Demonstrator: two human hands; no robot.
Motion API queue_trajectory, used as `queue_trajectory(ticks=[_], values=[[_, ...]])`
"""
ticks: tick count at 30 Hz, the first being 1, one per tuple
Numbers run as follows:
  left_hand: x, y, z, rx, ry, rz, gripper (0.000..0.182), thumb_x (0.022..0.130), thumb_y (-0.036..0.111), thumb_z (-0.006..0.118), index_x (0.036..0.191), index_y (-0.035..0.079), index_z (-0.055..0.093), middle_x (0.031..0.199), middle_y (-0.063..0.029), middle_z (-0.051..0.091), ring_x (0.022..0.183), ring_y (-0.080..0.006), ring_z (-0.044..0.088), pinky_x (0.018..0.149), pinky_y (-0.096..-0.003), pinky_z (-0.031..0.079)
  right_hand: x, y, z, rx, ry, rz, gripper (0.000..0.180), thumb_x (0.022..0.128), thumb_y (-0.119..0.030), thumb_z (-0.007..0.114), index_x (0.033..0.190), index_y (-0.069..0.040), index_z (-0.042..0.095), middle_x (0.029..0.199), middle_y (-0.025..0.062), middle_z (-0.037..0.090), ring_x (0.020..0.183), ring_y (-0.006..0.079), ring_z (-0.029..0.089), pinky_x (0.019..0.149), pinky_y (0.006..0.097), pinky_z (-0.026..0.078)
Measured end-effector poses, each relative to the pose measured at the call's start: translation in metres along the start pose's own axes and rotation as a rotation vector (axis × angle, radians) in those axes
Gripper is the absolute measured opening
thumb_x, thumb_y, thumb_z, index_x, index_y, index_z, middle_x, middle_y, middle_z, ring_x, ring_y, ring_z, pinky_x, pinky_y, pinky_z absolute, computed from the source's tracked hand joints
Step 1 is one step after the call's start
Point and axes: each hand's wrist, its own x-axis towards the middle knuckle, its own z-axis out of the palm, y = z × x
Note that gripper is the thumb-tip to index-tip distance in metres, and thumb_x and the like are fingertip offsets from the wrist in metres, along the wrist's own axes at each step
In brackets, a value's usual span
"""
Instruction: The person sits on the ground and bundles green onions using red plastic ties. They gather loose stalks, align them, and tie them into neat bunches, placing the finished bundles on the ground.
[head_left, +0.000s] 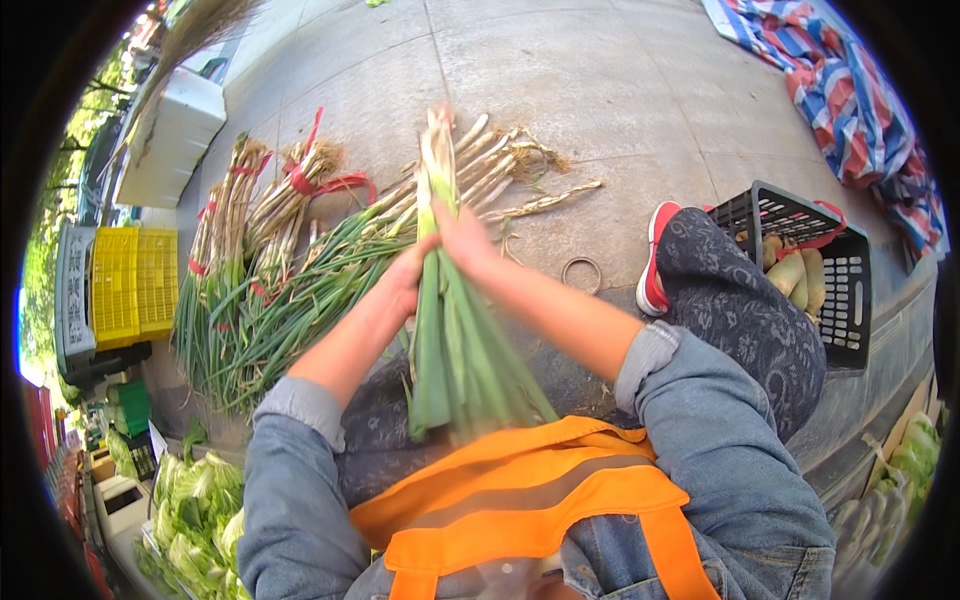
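Observation:
A bunch of large green onions (439, 187) stands out in front of my body, its pale stems pointing away and its green leaves fanned towards my lap. My left hand (409, 276) grips it from the left side, at the base of the leaves. From the other side, my right hand (466, 238) presses around the same stems, slightly farther up. The leaf ends are blurred. Beneath and behind the bunch lies a loose heap of green onions (480, 166) on the concrete, roots to the right and leaves to the left.
Bundles of green onions tied with red tape (300, 180) lie to the left. A tape ring (582, 275) is on the floor near my red shoe (657, 259). A black crate (846, 307) holds pale root vegetables (799, 281). Yellow crates (135, 285) and lettuces (199, 510) stand left.

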Motion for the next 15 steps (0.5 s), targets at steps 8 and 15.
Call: queue_trajectory(ticks=[8, 15], values=[[-0.014, 0.045, -0.045, 0.001, 0.026, 0.013, 0.042, 0.076, 0.025, 0.069, 0.108, 0.0, 0.055, 0.091, -0.0138, 0.065, 0.077, -0.0249, 0.064, 0.076, -0.0369, 0.055, -0.084, -0.004, 0.038, -0.104, -0.19, -0.144, 0.106, 0.07, -0.032, 0.07, 0.137, 0.014, 0.001, 0.137, 0.0358, 0.021, 0.129, 0.0441, 0.028, 0.108, 0.0403, 0.027], [-0.078, 0.14, -0.015, 0.164, -0.192, 0.599, 0.073, 0.075, 0.027, 0.068, 0.133, -0.002, 0.033, 0.104, -0.0097, 0.051, 0.088, -0.0188, 0.054, 0.08, -0.0319, 0.05, -0.065, -0.041, 0.02, -0.106, -0.468, -0.762, 0.109, 0.069, -0.043, 0.072, 0.144, 0.0, 0.007, 0.148, 0.0247, 0.01, 0.138, 0.0392, 0.011, 0.112, 0.0438, 0.016]])
